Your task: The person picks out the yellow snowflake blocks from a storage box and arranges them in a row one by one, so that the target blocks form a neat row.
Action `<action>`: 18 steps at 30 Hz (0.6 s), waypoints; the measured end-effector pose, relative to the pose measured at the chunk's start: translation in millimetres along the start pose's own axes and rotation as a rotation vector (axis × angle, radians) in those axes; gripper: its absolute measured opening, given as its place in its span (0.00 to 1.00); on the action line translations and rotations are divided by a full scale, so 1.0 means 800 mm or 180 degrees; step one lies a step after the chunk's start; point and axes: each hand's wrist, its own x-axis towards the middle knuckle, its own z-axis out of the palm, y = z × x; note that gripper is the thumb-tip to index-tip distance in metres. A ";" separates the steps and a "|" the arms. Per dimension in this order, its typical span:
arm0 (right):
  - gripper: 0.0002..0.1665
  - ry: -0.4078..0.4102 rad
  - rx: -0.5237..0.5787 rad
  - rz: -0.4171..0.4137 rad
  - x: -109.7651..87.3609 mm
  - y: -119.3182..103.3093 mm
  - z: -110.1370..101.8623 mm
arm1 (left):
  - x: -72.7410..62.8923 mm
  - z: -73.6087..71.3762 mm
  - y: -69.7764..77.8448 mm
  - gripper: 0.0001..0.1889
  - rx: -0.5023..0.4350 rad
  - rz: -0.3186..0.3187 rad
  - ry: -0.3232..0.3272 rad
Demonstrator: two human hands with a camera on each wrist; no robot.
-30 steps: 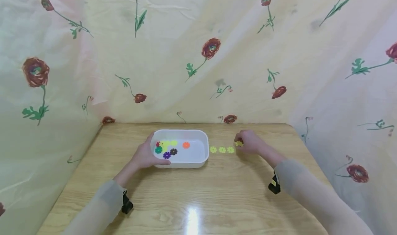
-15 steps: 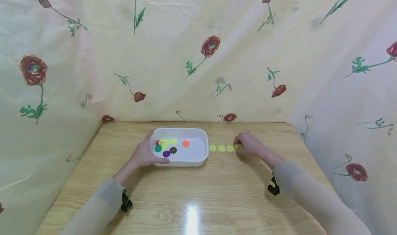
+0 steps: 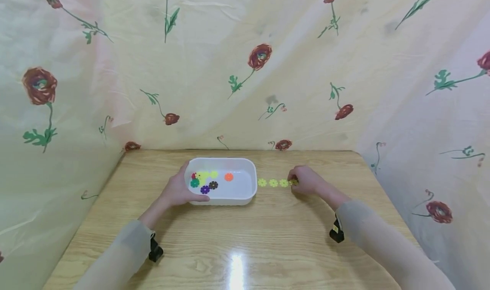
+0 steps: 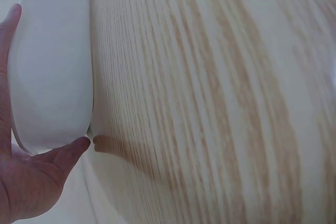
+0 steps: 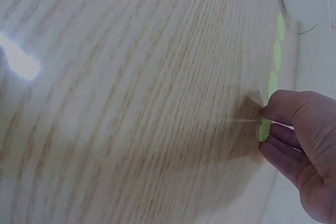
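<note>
My left hand grips the left end of a white plastic tub. In the left wrist view its thumb presses the tub's side wall. Yellow, red, green, purple, brown and orange flower-shaped discs lie inside, mostly towards the left. Right of the tub, three yellow discs run in a straight row on the table. At the row's right end my right hand pinches another yellow flower-shaped disc between thumb and fingers, low over the wood. Its fingers partly cover that disc in the head view.
The wooden table reaches back to a flower-patterned cloth, which hangs behind it and along both sides. Each wrist wears a small black camera, such as the right one.
My right hand has moved slightly left with the yellow disc, bringing it close beside the row's end. The left hand and the tub hold their place.
</note>
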 end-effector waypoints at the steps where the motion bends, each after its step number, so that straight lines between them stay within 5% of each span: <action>1: 0.13 0.0004 -0.0003 0.0002 0.000 0.000 0.000 | 0.000 0.000 0.000 0.71 0.0000 -0.0002 -0.0001; 18: 0.12 -0.0007 0.0034 0.0059 -0.003 0.009 0.004 | 0.001 0.001 -0.003 0.71 -0.0004 -0.0005 0.0000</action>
